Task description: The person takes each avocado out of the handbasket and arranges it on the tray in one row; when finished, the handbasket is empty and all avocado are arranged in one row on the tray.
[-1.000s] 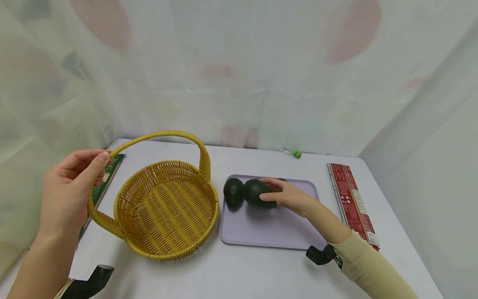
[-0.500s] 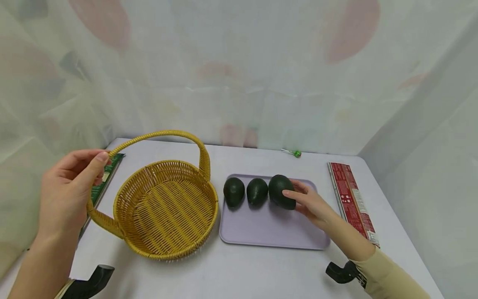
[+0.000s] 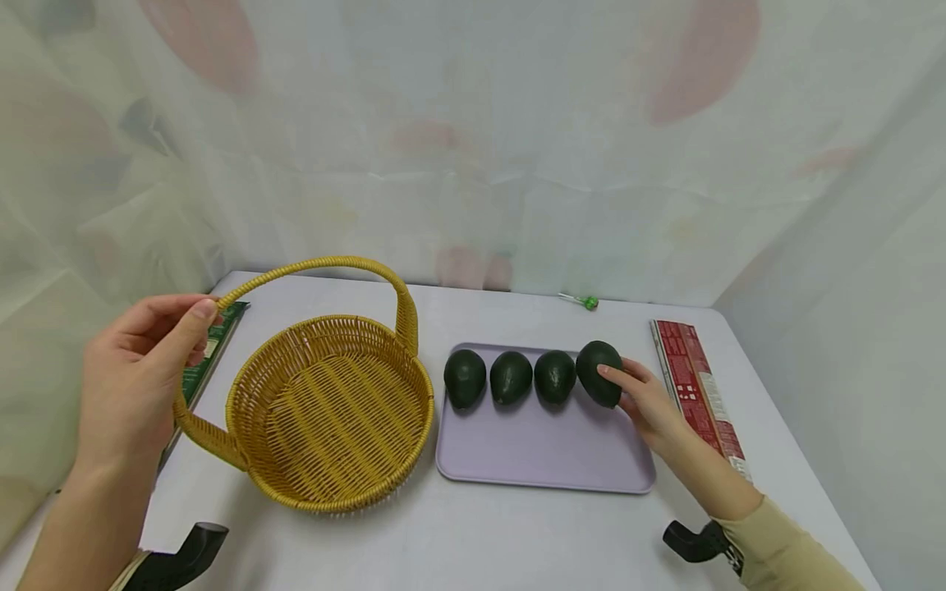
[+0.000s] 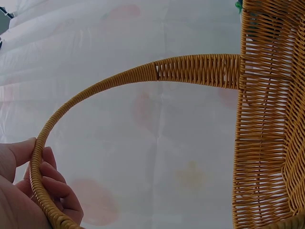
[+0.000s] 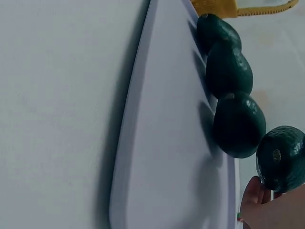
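My left hand (image 3: 136, 373) grips the arched handle of a yellow woven basket (image 3: 424, 427), fingers and thumb wrapped round it; the left wrist view shows the hand (image 4: 52, 191) on that handle. The basket's inside is bare. To its right, a dark green avocado (image 3: 599, 373) is pinched in my right hand (image 3: 650, 402) at the back right of a lilac tray (image 3: 539, 451). In the right wrist view this avocado (image 5: 281, 157) appears raised above the tray. Three more avocados (image 3: 511, 378) lie in a row along the tray's back side.
A red printed packet (image 3: 698, 394) lies right of the tray. Behind the left hand, a green packet (image 3: 214, 353) is partly hidden. A small green-headed item (image 3: 589, 303) lies near the table's back edge, before a hanging patterned sheet (image 3: 473, 164).
My right hand has moved rightward along the tray, bringing the avocados behind it into view; it now holds the rightmost one. My left hand and the basket have stayed put.
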A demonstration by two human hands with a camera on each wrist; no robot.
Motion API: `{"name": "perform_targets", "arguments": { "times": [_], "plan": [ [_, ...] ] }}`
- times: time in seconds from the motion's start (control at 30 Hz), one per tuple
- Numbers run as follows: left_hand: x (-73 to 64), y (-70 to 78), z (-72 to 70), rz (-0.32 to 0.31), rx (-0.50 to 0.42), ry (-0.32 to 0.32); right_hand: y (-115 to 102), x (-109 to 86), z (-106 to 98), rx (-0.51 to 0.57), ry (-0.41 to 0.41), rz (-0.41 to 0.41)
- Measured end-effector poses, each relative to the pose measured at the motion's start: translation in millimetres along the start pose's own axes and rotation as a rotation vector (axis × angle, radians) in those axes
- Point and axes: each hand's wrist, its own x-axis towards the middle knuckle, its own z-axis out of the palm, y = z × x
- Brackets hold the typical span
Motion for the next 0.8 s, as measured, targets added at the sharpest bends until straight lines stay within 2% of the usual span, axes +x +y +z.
{"name": "perform_targets", "arguments": {
  "times": [0.13,0.27,0.53,0.8],
  "plan": [
    [-0.1,0.3,-0.9,-0.011,0.009,0.003,4,5.2,-6,-0.002,0.017,-0.005],
    [-0.3,0.3,-1.0,-0.017,0.02,0.007,6,8.0,-9,-0.068,0.03,0.002],
    [-0.8,1.3,-0.8,-0.023,0.032,0.004,12,15.8,-16,-0.352,0.052,-0.047],
    [-0.9,1.3,-1.4,-0.012,0.027,-0.006,15,19.3,-18,-0.521,0.026,-0.056]
  ]
}}
